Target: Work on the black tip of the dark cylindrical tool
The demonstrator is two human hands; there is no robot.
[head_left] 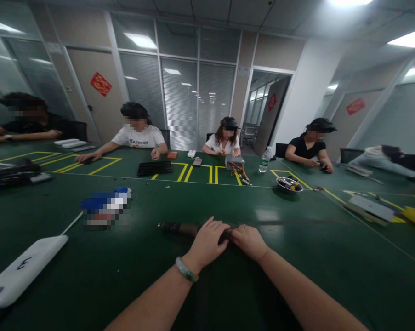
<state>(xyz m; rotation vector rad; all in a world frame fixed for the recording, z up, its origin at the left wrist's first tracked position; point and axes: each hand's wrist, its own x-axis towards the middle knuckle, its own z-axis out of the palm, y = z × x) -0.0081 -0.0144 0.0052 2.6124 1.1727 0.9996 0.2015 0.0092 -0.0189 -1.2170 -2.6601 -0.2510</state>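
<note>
The left hand (pixel 206 243) and the right hand (pixel 248 241) are placed close together at the lower middle of the frame, on the green desk (pixel 297 262). A dark rod-shaped object (pixel 179 228) lies under them. The hands seem to be closed on it, but the grip is partly hidden. One jade bangle (pixel 185 269) is worn on the left wrist. One metal bowl (pixel 289 185) is seen right of centre, and small items (pixel 290 185) with yellow parts are lying in it, too small to be named. Farther up are one grey metal box (pixel 234 161), one bundle of coloured wires (pixel 239 172) touching it, and one plastic water bottle (pixel 265 159).
</note>
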